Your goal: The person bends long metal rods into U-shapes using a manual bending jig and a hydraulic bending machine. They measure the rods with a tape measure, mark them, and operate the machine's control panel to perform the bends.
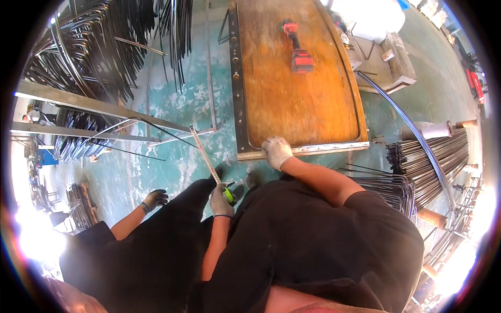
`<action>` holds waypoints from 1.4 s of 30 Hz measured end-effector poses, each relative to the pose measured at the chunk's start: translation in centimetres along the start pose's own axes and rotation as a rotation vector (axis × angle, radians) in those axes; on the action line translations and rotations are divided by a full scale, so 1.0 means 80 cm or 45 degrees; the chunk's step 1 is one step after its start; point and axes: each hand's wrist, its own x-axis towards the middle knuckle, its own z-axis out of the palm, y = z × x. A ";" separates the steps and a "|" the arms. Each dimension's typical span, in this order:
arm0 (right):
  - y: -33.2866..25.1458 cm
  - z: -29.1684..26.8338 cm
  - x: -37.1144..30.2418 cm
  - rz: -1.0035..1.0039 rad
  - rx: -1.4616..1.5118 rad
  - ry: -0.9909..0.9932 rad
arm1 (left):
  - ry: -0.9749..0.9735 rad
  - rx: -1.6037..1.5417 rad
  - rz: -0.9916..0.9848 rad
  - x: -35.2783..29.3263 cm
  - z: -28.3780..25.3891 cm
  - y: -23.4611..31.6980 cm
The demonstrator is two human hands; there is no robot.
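My left hand (219,202), in a grey glove with a blue cuff, is closed round a green tape measure (228,195). Its blade (205,154) sticks out away from me, up and leftward over the floor. At the near edge of a wooden-topped table (308,112), my right hand (276,152) wears a white glove. Its fingers curl down at the near left corner, beside a thin dark bent rod (302,146) following the tabletop's border. What they grip, if anything, is hidden. A red and black cordless angle grinder (297,49) lies farther up the tabletop.
A co-worker in black stands close at my left, a dark-gloved hand (155,199) held low. Metal rack beams (104,109) and hanging black bent tubes (99,47) fill the far left. Stacked bent tubes (430,161) lie right, with a long curved tube (417,133) crossing there.
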 end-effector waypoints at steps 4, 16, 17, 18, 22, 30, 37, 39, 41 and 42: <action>-0.002 0.005 0.002 -0.055 0.037 0.130 | 0.070 -0.096 0.022 -0.012 0.004 0.011; -0.011 0.006 0.005 0.042 -0.075 0.038 | -0.025 0.037 0.102 -0.007 -0.007 0.022; -0.009 0.006 0.012 0.076 -0.031 0.012 | -0.061 0.075 0.165 0.002 -0.005 0.024; -0.004 0.006 0.012 0.128 0.021 -0.039 | -0.086 0.127 0.201 0.004 -0.008 0.021; 0.018 -0.042 -0.009 0.349 0.687 0.084 | -0.232 0.516 0.356 -0.012 0.014 0.032; 0.103 -0.174 -0.101 0.702 1.588 0.374 | -0.612 1.484 0.491 -0.033 0.073 0.047; 0.153 -0.171 -0.137 0.722 1.057 0.431 | -0.702 1.826 0.695 -0.058 0.142 0.047; 0.201 -0.156 -0.141 0.752 0.780 0.682 | -0.714 1.880 0.868 -0.056 0.153 0.042; 0.255 -0.158 -0.150 0.999 0.360 0.772 | -0.677 1.788 0.718 -0.059 0.159 0.040; 0.281 -0.165 -0.152 1.125 0.063 0.735 | -0.657 1.735 0.654 -0.062 0.164 0.040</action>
